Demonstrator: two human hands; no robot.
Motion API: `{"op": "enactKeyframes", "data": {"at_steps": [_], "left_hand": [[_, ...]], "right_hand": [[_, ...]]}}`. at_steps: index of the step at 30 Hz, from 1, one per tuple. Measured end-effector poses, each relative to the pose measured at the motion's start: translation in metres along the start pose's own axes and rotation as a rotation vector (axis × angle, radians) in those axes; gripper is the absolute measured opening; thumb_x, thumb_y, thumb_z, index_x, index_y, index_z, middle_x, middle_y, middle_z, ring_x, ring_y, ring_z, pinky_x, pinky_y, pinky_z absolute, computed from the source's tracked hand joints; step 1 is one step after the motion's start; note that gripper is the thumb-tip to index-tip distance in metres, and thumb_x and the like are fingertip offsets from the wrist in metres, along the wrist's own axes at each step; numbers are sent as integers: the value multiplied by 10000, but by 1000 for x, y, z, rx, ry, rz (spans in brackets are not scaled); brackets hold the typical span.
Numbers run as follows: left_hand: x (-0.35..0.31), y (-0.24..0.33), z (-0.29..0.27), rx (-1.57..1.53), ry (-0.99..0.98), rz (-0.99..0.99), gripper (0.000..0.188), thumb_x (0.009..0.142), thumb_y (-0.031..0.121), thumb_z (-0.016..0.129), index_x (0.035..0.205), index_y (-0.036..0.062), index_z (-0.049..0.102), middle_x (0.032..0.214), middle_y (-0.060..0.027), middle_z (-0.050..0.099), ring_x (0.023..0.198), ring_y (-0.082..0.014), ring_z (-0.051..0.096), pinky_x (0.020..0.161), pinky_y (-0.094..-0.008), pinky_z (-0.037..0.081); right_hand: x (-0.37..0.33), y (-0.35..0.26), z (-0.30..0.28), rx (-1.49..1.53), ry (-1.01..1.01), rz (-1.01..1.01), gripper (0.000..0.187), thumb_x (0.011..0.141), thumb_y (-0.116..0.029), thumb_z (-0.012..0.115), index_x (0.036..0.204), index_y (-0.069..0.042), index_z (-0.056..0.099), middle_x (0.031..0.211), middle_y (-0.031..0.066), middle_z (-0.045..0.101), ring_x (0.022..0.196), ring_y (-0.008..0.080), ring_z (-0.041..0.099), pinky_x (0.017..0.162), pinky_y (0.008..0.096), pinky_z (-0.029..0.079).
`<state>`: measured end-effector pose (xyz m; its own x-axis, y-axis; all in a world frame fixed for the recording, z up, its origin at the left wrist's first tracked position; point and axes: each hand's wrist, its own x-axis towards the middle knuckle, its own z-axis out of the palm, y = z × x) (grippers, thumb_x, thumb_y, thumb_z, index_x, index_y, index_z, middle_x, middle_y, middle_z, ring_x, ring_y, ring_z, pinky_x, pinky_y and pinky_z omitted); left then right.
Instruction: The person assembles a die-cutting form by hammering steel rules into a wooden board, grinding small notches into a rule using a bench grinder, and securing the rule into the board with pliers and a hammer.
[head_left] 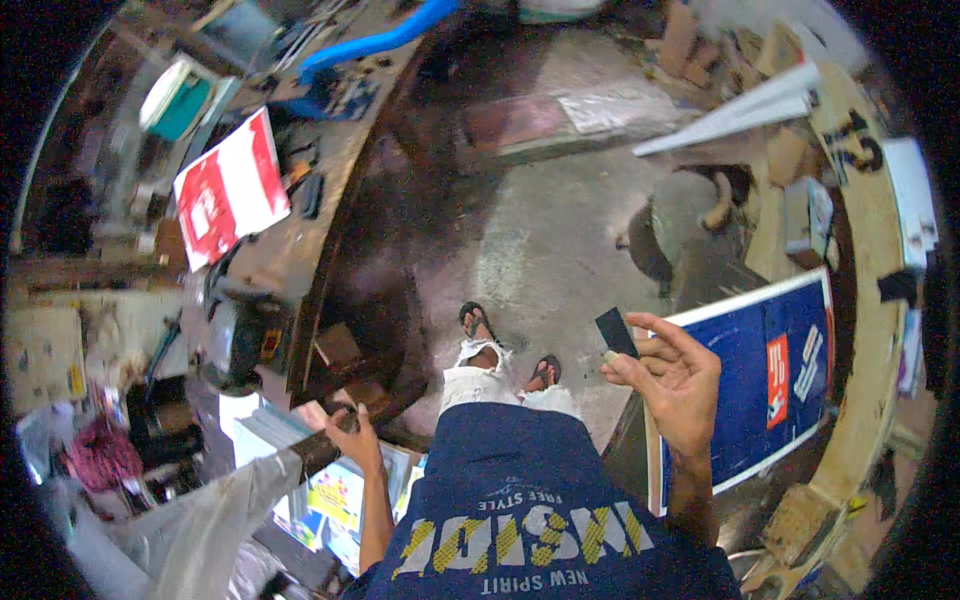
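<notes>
A small flat black rectangular piece [615, 332] is pinched between the thumb and fingers of my right hand [680, 385], its far end sticking out to the left. That hand is raised beside a large blue panel with a white border [745, 340]. Lower on the left, my left hand [352, 438] is curled, with thumb and finger close together around a small dark spot that I cannot make out. It is next to the end of a brown bar [316, 450] and a stack of printed sheets [265, 435].
On the left stands a long workbench [345, 180] with a red and white sheet [235, 185] and a blue hose [385, 42]. A grey machine [685, 215] is on the floor ahead, near a long white strip [735, 110]. A curved pale wooden ledge [868, 330] lines the right side.
</notes>
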<state>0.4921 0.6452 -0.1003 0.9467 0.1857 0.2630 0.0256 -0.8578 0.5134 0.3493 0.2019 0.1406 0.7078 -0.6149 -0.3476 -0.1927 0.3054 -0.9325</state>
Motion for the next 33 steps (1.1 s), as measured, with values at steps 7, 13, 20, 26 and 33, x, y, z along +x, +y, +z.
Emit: {"op": "enactKeyframes", "data": {"at_steps": [7,13,20,26,33], "left_hand": [[2,47,0,-93,165,-36,813,776,375,814,1337,-42,399,1174,-165,555,1156,-324,438,1057,-456,299],[71,64,-1,-382,15,-89,757,833,376,756,1365,-25,396,1473,-279,331,1371,-424,210,1159,-536,115],[93,67,24,-351,-194,-83,390,910,330,662,1112,8,571,1500,-456,66,1410,-559,59,1124,-618,133],[118,86,26,-35,-470,-223,508,920,465,584,1067,-15,661,1461,-492,97,1390,-621,64,1072,-716,159],[152,120,-53,-131,-776,-296,478,874,398,666,1161,15,674,1397,-324,422,1231,-451,476,1023,-546,375]], "right_hand": [[14,10,37,-318,-235,-97,355,786,0,783,1108,23,634,860,108,712,778,166,696,728,264,567],[12,-24,197,-364,-474,-78,220,830,-134,779,981,21,736,871,79,716,758,133,661,704,253,526],[44,-34,306,-122,-706,75,209,864,-50,733,1039,56,692,834,115,715,717,145,676,675,267,542],[76,-41,345,-64,-805,161,207,858,-11,728,1042,68,677,835,136,714,750,163,691,678,274,557],[121,-56,378,-243,-988,-78,110,800,28,744,909,36,740,869,132,741,774,173,705,722,296,567]]}}
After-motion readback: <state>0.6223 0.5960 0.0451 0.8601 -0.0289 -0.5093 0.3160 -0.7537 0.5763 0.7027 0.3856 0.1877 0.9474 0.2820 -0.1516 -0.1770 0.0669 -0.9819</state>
